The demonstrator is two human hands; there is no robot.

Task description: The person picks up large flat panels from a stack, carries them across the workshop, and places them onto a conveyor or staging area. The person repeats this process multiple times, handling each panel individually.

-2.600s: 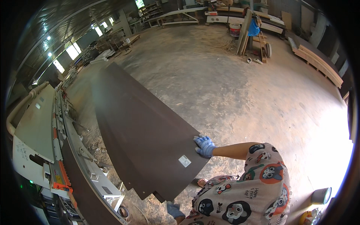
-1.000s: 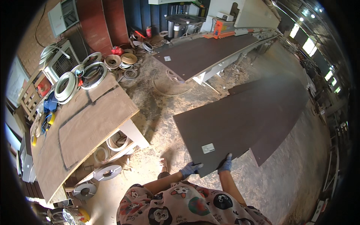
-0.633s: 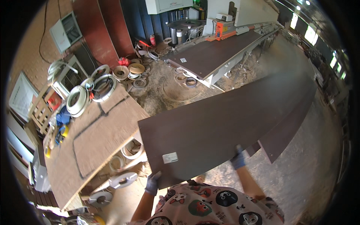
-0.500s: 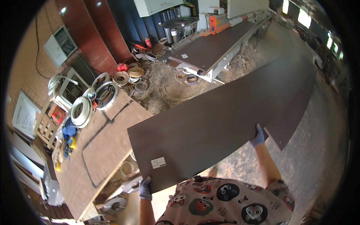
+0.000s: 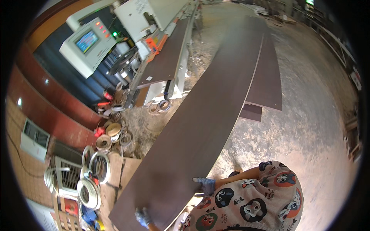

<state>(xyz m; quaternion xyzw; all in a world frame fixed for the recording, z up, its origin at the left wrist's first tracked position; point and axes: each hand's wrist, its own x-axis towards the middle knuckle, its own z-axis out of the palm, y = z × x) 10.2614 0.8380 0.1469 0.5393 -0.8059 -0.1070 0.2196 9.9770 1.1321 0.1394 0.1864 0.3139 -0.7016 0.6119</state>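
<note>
A long dark brown board (image 5: 185, 127) runs from close in front of me toward the far middle, with its near end over the worktable. My left hand (image 5: 143, 218), in a grey-blue glove, lies on the board's top face near that end, fingers spread. My right hand (image 5: 207, 186), gloved alike, grips the board's right long edge; one digit shows on top and the other fingers are partly hidden. Beyond, another brown board (image 5: 266, 81) lies along the right edge of the long one, and a shorter brown piece (image 5: 252, 112) shows beneath it.
A long machine bed (image 5: 163, 63) carrying a brown panel stands at the far left, with a control box (image 5: 88, 44) and lit screen beside it. Rolls of edging strip (image 5: 89, 193) sit on the wooden worktable (image 5: 130, 169). Dusty concrete floor (image 5: 304, 127) extends to the right.
The view has turned right. The board now points farther ahead, and its white label no longer shows. My left hand has moved from its near corner onto its face; my right is nearer that end.
</note>
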